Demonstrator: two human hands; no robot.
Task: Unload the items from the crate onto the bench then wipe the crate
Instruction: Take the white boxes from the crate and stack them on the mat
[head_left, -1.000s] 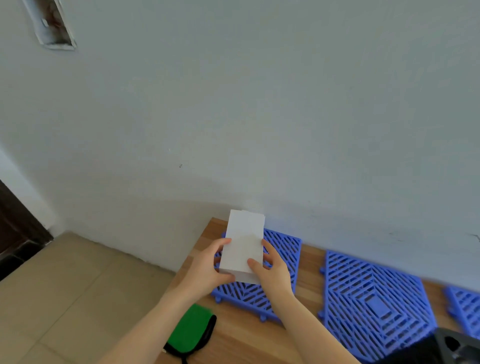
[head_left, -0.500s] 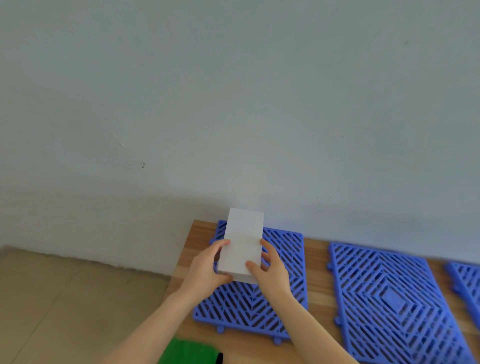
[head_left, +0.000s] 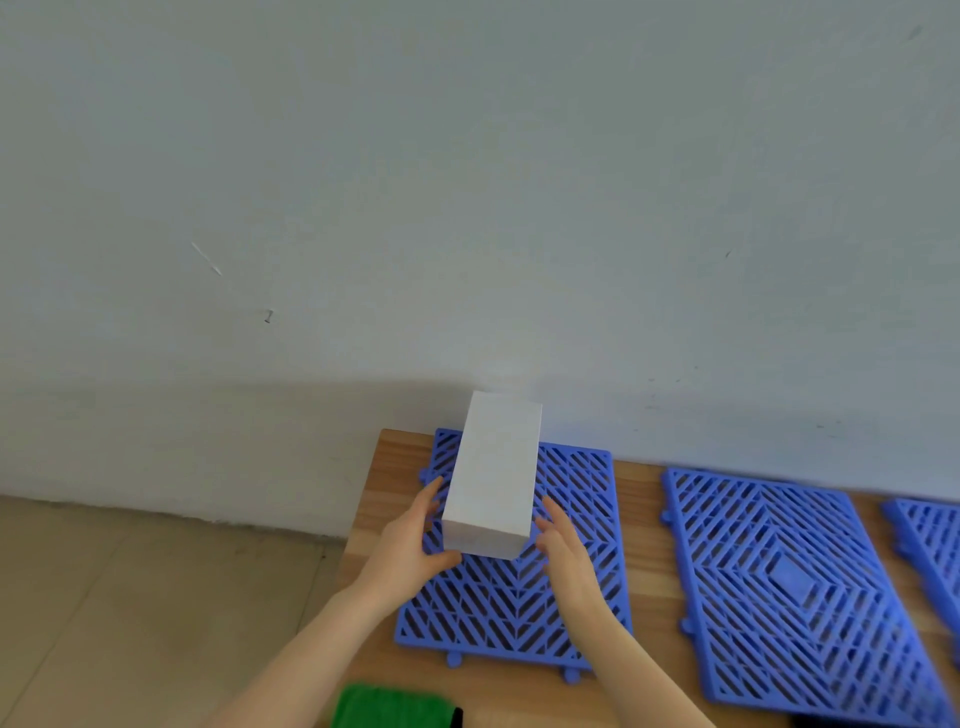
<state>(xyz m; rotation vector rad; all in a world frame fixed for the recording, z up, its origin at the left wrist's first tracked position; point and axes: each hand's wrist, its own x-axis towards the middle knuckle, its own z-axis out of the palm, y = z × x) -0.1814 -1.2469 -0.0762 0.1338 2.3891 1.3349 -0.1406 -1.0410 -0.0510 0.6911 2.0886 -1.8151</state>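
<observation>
one white box (head_left: 491, 467), lowered nearer the blue mat (head_left: 571, 597); left hand (head_left: 405, 551) grips it, right hand (head_left: 569, 561) presses flat.

The box (head_left: 493, 467) is matt white and smooth, card by the look of it. The grids (head_left: 784, 577) are moulded plastic with a slight sheen, the bench (head_left: 644, 545) pale wood with a smooth, dull finish. The cloth (head_left: 387, 706) looks fuzzy; the wall (head_left: 467, 208) is matt paint.
</observation>
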